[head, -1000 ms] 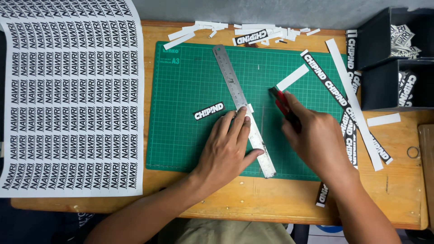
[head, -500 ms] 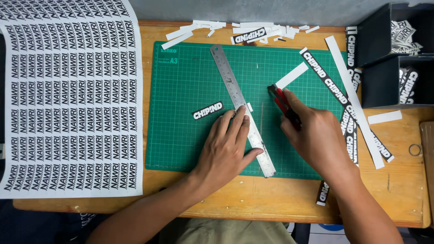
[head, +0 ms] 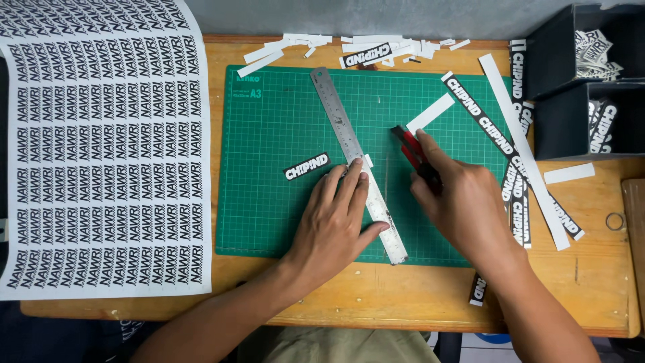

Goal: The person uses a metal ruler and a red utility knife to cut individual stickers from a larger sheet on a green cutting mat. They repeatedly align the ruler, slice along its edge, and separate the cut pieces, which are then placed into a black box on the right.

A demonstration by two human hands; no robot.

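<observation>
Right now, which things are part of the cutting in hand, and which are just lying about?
In use: left hand pressing steel ruler; right hand holding red knife; green cutting mat.
Lying about: printed sheet, cut label, white offcuts, black bins.

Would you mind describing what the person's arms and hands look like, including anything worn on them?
Both forearms are bare up to the frame edge, with no sleeves in sight. The left hand and right hand wear no gloves, and no rings, watch or wristband are visible from this view. Fingernails look short and unpainted.
</observation>
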